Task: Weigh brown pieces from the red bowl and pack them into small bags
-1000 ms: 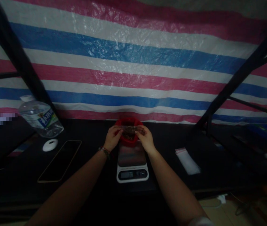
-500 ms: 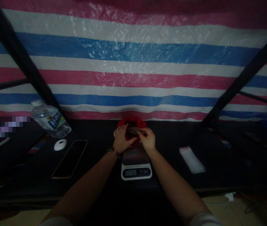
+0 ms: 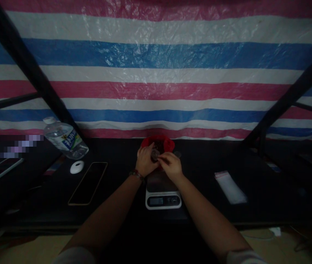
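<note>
A small clear plastic bag (image 3: 155, 154) is between my hands, its shape partly hidden by fingers and dim light. My left hand (image 3: 145, 161) curls round its left side, thumb low and fingers up. From the right, my right hand (image 3: 171, 165) pinches its edge between thumb and fingertips. Just behind them sits a red container (image 3: 167, 142) with dark contents that I cannot make out. Below both hands is a kitchen scale (image 3: 163, 201) with a white front, a dark plate and a small display.
On the left are a phone (image 3: 88, 183), a white oval case (image 3: 77, 167) and a clear water bottle (image 3: 67, 138). A stack of clear bags (image 3: 230, 187) lies at right. Black frame bars (image 3: 279, 99) slant up both sides before a striped sheet (image 3: 156, 55).
The bag has gone from stretched flat between both hands to a rounder, bunched shape near my left fingers. My view has shifted slightly, moving everything a little rightward.
</note>
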Available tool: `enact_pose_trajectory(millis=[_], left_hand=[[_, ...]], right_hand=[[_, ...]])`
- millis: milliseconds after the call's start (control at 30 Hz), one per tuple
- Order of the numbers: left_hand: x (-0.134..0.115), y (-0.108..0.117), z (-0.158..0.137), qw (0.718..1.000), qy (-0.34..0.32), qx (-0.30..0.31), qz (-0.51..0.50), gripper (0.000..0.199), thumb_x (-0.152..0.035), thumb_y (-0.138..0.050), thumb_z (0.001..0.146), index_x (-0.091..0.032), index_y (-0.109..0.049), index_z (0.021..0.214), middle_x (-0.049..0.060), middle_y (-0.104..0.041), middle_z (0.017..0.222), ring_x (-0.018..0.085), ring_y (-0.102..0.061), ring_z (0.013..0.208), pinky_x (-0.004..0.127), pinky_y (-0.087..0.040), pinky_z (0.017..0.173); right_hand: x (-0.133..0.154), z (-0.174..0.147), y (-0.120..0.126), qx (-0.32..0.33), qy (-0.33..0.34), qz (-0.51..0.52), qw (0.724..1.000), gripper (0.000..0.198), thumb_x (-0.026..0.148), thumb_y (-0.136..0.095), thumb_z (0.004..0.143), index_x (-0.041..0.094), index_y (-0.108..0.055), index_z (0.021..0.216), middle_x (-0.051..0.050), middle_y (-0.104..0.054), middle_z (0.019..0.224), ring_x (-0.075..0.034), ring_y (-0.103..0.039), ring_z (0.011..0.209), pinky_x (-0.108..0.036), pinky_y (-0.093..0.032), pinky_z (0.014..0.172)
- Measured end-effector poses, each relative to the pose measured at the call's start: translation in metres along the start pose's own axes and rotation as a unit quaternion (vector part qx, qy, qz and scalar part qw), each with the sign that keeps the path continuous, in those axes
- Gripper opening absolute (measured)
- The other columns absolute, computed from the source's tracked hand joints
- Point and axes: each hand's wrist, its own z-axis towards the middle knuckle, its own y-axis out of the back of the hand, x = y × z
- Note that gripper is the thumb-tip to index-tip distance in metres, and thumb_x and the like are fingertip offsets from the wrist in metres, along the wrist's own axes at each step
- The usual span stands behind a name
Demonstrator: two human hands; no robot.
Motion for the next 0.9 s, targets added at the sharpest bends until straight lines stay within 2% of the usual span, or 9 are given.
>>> enact_pose_trajectory(millis=[100,233,400,633,733,800,867,900], left_hand=[[-0.002,0.000,0.002,1.000,-0.002,0.000,0.002,0.073,-0.039,-0.064,0.071,-0.016,-0.038,0.135,0.012,-0.059,0.120,0.028,-0.053,0.113,0.047,-0.027,0.108],[-0.003,0.003,0.003,1.000,-0.006,-0.001,0.007,0.066,-0.039,-0.063,0.073,-0.016,-0.041,0.132,0.011,-0.061,0.117,0.027,-0.055,0.109,0.045,-0.033,0.103],[-0.003,0.004,0.003,1.000,-0.012,0.006,0.012,0.063,-0.039,-0.064,0.074,-0.017,-0.043,0.130,0.011,-0.062,0.115,0.027,-0.055,0.107,0.043,-0.036,0.100],[-0.002,0.006,0.004,1.000,-0.019,0.019,-0.001,0.058,-0.038,-0.064,0.073,-0.019,-0.048,0.126,0.010,-0.061,0.116,0.027,-0.055,0.108,0.042,-0.038,0.098],[0.000,0.008,0.004,1.000,-0.016,0.021,-0.004,0.061,-0.042,-0.064,0.074,-0.018,-0.047,0.127,0.010,-0.061,0.115,0.027,-0.054,0.108,0.043,-0.037,0.098],[0.001,0.009,0.004,0.999,-0.023,0.024,-0.008,0.062,-0.045,-0.063,0.074,-0.018,-0.047,0.128,0.010,-0.061,0.116,0.027,-0.054,0.109,0.043,-0.036,0.100],[0.001,0.008,0.003,0.999,-0.035,0.025,-0.014,0.064,-0.045,-0.062,0.075,-0.018,-0.044,0.130,0.010,-0.060,0.118,0.027,-0.053,0.110,0.043,-0.035,0.101],[0.001,0.008,0.003,0.999,-0.038,0.022,-0.016,0.065,-0.044,-0.062,0.076,-0.018,-0.043,0.132,0.010,-0.059,0.120,0.027,-0.053,0.111,0.042,-0.034,0.102]], right_hand=[[0.005,-0.001,0.000,-0.002,0.026,-0.024,0.999,0.010,0.021,-0.060,0.081,0.021,-0.070,0.083,-0.004,-0.069,0.081,-0.015,-0.065,0.075,-0.028,-0.053,0.070],[0.005,0.000,0.006,-0.051,0.033,-0.071,0.996,0.011,0.023,-0.057,0.084,0.022,-0.069,0.084,-0.003,-0.068,0.078,-0.016,-0.064,0.075,-0.030,-0.052,0.073],[0.004,0.003,0.014,-0.087,0.018,-0.094,0.992,0.012,0.023,-0.056,0.085,0.021,-0.067,0.087,-0.004,-0.068,0.080,-0.017,-0.062,0.075,-0.032,-0.051,0.073],[0.000,0.001,0.014,-0.092,-0.017,-0.090,0.992,0.013,0.027,-0.055,0.085,0.022,-0.064,0.092,-0.004,-0.067,0.081,-0.018,-0.062,0.075,-0.033,-0.050,0.074],[-0.004,0.000,0.010,-0.084,-0.048,-0.088,0.991,0.028,0.031,-0.064,0.078,0.020,-0.061,0.102,-0.003,-0.067,0.078,-0.018,-0.062,0.072,-0.033,-0.051,0.073],[-0.005,-0.001,0.008,-0.062,-0.049,-0.097,0.992,0.025,0.032,-0.066,0.076,0.019,-0.062,0.096,-0.003,-0.066,0.077,-0.018,-0.062,0.072,-0.033,-0.050,0.072],[-0.005,0.000,0.007,-0.037,-0.039,-0.111,0.992,0.013,0.032,-0.062,0.079,0.019,-0.064,0.082,-0.003,-0.067,0.075,-0.019,-0.062,0.072,-0.032,-0.050,0.071],[-0.005,0.000,0.007,-0.031,-0.035,-0.114,0.992,0.013,0.031,-0.059,0.081,0.020,-0.064,0.077,-0.004,-0.067,0.073,-0.019,-0.062,0.072,-0.032,-0.049,0.071]])
